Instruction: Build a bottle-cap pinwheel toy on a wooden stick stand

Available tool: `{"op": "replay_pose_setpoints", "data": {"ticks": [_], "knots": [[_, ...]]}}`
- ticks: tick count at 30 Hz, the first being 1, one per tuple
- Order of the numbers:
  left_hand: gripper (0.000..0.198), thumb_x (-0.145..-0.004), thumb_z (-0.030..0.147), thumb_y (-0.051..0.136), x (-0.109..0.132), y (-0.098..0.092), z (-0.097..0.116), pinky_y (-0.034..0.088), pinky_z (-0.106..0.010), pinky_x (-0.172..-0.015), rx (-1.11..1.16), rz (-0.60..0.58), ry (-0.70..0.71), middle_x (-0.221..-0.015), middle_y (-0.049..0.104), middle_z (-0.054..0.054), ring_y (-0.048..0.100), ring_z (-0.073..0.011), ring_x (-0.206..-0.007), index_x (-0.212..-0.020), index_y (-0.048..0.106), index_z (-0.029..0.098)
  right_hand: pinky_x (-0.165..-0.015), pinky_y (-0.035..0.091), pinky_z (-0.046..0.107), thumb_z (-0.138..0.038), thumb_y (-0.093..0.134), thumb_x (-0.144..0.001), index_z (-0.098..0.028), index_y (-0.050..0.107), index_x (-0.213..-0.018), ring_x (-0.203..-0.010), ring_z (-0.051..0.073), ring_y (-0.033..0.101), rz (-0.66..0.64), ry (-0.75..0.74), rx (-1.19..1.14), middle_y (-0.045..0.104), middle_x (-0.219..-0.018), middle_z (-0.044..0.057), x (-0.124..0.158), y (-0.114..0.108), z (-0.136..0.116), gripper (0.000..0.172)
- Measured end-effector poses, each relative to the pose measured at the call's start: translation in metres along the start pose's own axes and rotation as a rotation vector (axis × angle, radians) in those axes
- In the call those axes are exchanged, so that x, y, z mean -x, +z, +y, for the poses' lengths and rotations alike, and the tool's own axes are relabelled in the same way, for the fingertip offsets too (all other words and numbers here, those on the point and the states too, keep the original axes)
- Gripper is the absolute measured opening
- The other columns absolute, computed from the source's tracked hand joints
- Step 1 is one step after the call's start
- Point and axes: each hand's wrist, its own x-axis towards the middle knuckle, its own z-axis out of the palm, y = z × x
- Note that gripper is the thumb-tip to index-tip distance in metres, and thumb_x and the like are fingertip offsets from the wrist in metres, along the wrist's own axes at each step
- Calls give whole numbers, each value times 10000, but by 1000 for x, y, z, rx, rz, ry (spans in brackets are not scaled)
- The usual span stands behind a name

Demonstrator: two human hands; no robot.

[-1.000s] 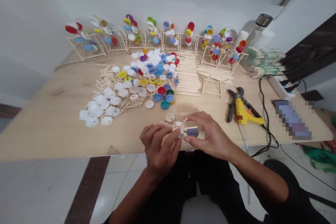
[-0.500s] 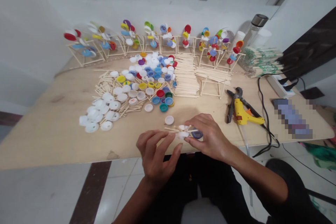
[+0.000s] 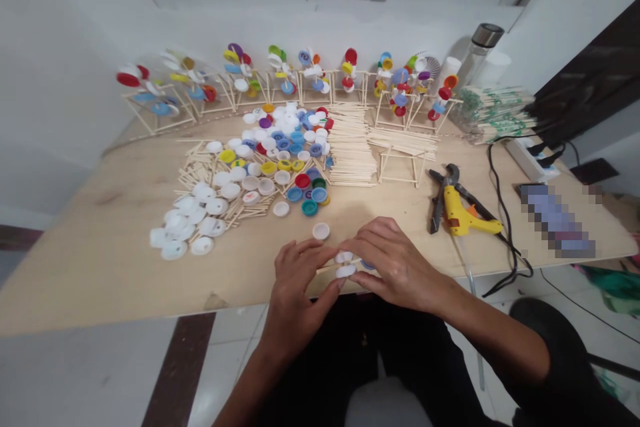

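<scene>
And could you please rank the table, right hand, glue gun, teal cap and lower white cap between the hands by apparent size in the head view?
Table
Right hand
Glue gun
Teal cap and lower white cap, too alike to rank

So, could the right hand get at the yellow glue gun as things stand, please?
Probably yes, if the right hand frees itself from the cap-and-stick piece: the yellow glue gun lies nearby, its grip uncovered.

Two white bottle caps point(image 3: 346, 271) and a blue cap point(image 3: 367, 265) contrast with a pale tan tabletop point(image 3: 115, 267), where loose caps point(image 3: 287, 123) mix white, blue, yellow, red, green and purple. The glue gun point(image 3: 461, 215) is bright yellow with an orange trigger point(image 3: 472, 211); the stacked sticks point(image 3: 351, 153) are plain cream.
</scene>
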Motion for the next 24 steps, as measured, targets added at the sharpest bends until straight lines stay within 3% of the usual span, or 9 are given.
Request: {"op": "replay_pose_setpoints", "data": {"ticks": [4,10,17,24], "knots": [[227,-800,215,627,0,-2,-2,483,-416,-883,88,-56,-51,-955,698,-42,620,-225,-980,-1026,620,237,-879,398,404,-273,554,-912,-172,520,-1247,-960,233,555,-6,-6,-22,646,-952,88,2,0,2,351],[205,-801,256,640,7,0,-11,509,-391,-872,149,-24,-159,-975,672,-44,627,-216,-993,-1002,602,237,-974,393,450,-367,615,-870,-222,396,-1371,-1149,250,516,59,67,-131,588,-1229,114,13,-13,18,565],[206,-800,276,644,13,6,-17,508,-401,-883,146,3,-213,-982,657,-43,630,-216,-986,-995,596,230,-932,450,450,-309,577,-891,-227,500,-1275,-1102,251,569,165,248,-91,627,-1176,117,38,-25,41,401],[266,-791,328,649,24,16,-26,492,-413,-941,199,1,-296,-1060,643,-49,618,-227,-1037,-1037,589,248,-908,476,461,-245,554,-871,-204,593,-1159,-1044,275,609,334,356,317,666,-1103,115,92,-41,88,293]]}}
